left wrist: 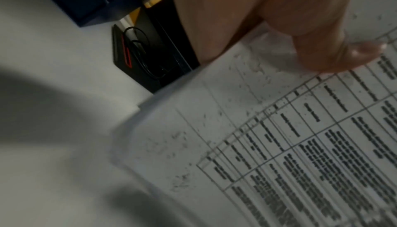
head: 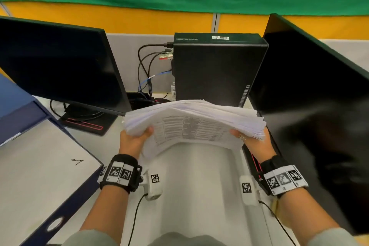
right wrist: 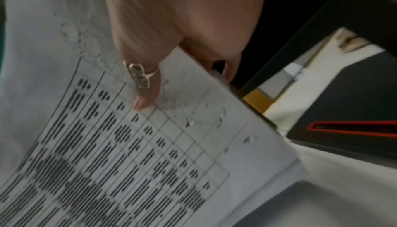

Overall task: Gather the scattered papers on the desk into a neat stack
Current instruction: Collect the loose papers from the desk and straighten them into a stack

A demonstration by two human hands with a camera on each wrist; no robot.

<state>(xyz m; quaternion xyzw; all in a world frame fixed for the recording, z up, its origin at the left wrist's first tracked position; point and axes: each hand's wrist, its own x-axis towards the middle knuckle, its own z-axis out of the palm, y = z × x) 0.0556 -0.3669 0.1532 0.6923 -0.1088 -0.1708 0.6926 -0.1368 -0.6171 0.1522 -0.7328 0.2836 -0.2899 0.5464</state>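
A thick bundle of white papers (head: 195, 124) is held up above the desk, its sheets fanned and uneven at the far edges. The sheet facing me carries a printed table (left wrist: 300, 145). My left hand (head: 135, 138) grips the bundle's left end, thumb (left wrist: 335, 55) pressed on the printed sheet. My right hand (head: 249, 140) grips the right end, its ringed thumb (right wrist: 144, 86) on the printed sheet (right wrist: 128, 145) and the other fingers behind the pile. The bundle sags in the middle between both hands.
A white desk (head: 199, 175) lies below. A black monitor (head: 60, 66) stands left, another monitor (head: 311, 106) right, a black computer tower (head: 215, 70) with cables behind. A blue binder (head: 40, 166) lies at the left.
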